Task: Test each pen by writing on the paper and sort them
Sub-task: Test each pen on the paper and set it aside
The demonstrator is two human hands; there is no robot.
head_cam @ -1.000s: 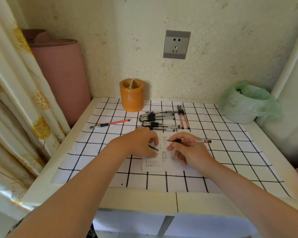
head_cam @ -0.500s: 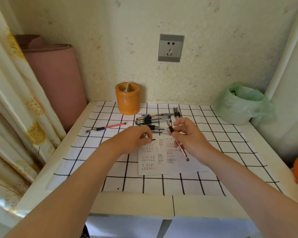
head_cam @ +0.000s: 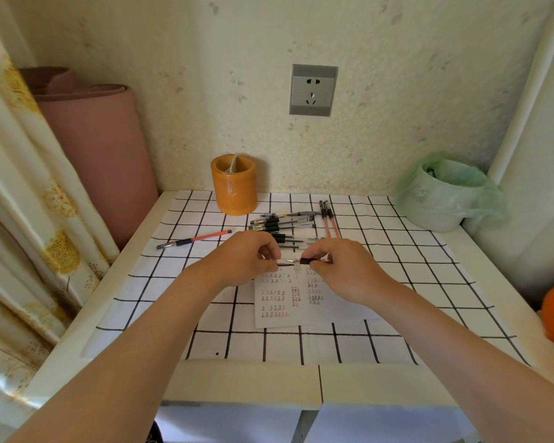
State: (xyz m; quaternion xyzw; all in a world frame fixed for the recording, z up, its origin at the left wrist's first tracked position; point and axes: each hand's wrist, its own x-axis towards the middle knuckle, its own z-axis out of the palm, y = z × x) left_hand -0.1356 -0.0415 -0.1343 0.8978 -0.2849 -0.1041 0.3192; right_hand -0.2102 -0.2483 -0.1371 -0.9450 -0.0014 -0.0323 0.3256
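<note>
Left grip: pinches a cap, just beside the pen tip.
Right grip: fingers curled round a red pen, tip pointing to 9 o'clock.
Paper: flat on the counter, below both grips, covered in marks.
Pen pile: 12 o'clock of the paper.
Red pair: 1 o'clock.
Single pen: 10 o'clock.
</note>
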